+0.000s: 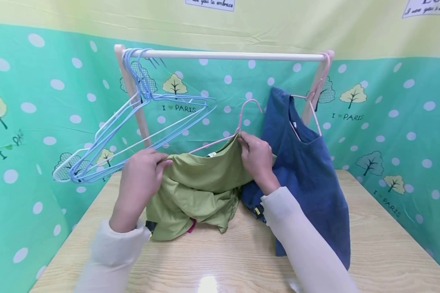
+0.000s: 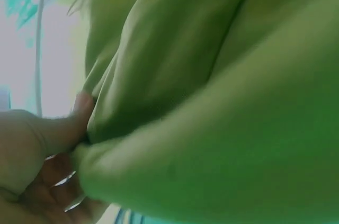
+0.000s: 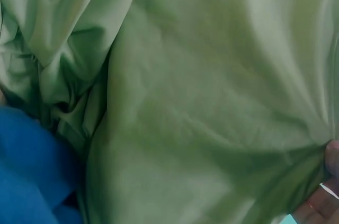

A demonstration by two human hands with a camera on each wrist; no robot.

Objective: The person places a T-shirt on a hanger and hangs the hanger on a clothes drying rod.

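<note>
Both hands hold up a green garment (image 1: 209, 175) by its top edge, above the table. The left hand (image 1: 141, 175) pinches the edge at its left end; the left wrist view shows the thumb and fingers on the green cloth (image 2: 159, 75). Near the neck of a pink hanger (image 1: 250, 101), the right hand (image 1: 256, 156) pinches the same edge. The hanger's hook sticks up above the cloth and one pink arm shows behind the edge; its rest is hidden by the garment. In the right wrist view the green cloth (image 3: 212, 91) is pulled taut toward the fingertips (image 3: 332, 158).
A clothes rack (image 1: 223, 55) with a white bar stands behind. Several blue hangers (image 1: 143, 97) hang at its left end. A dark blue garment (image 1: 308, 175) hangs on a pink hanger (image 1: 317, 87) at the right, close to the right forearm. Below is a wooden table (image 1: 190, 264).
</note>
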